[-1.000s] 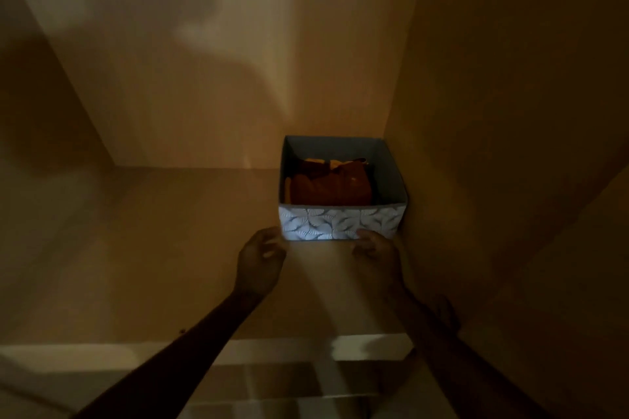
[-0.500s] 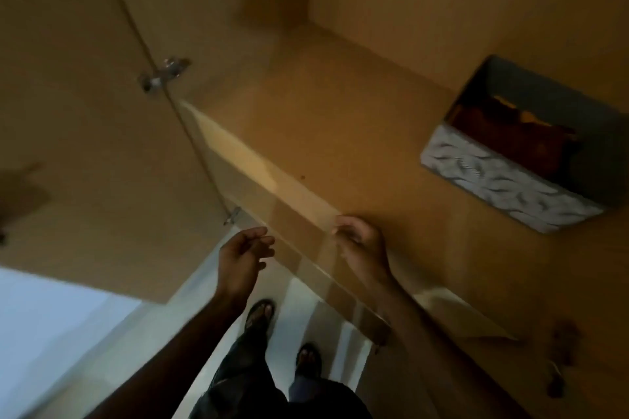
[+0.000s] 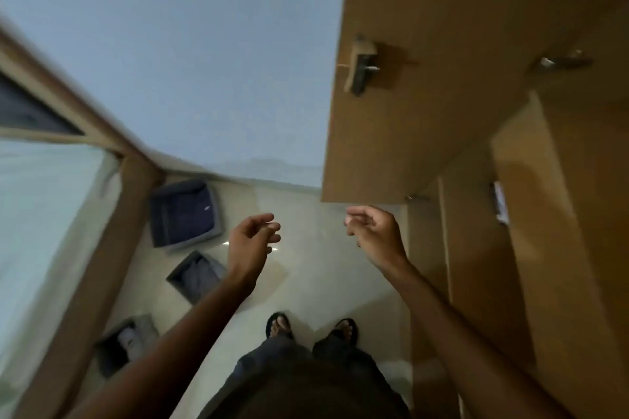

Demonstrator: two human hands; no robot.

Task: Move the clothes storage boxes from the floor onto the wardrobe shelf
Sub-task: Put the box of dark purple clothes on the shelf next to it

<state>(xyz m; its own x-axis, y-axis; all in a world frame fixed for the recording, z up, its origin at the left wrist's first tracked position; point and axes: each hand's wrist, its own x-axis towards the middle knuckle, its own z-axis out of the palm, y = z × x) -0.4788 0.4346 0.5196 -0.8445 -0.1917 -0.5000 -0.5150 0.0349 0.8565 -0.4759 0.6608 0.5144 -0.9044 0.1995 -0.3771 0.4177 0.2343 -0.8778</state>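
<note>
Three storage boxes stand on the pale floor to my left. Farthest is a dark grey box (image 3: 185,214) holding navy clothes, in the middle a smaller grey box (image 3: 197,277) with grey clothes, and nearest a grey box (image 3: 124,343) with light clothes, partly hidden by my left forearm. My left hand (image 3: 252,243) and my right hand (image 3: 374,236) hang in the air above the floor, fingers loosely curled, holding nothing. The wardrobe (image 3: 561,214) fills the right side; its shelf and the patterned box are out of view.
The open wardrobe door (image 3: 408,78) with a metal handle (image 3: 362,66) hangs just beyond my right hand. A wooden bed frame (image 3: 102,248) runs along the left behind the boxes. My sandalled feet (image 3: 279,325) stand on the floor below my hands.
My view has swung from the shelf down and left to the floor. Both hands have left the shelf edge and now hang free. The patterned box has dropped out of sight.
</note>
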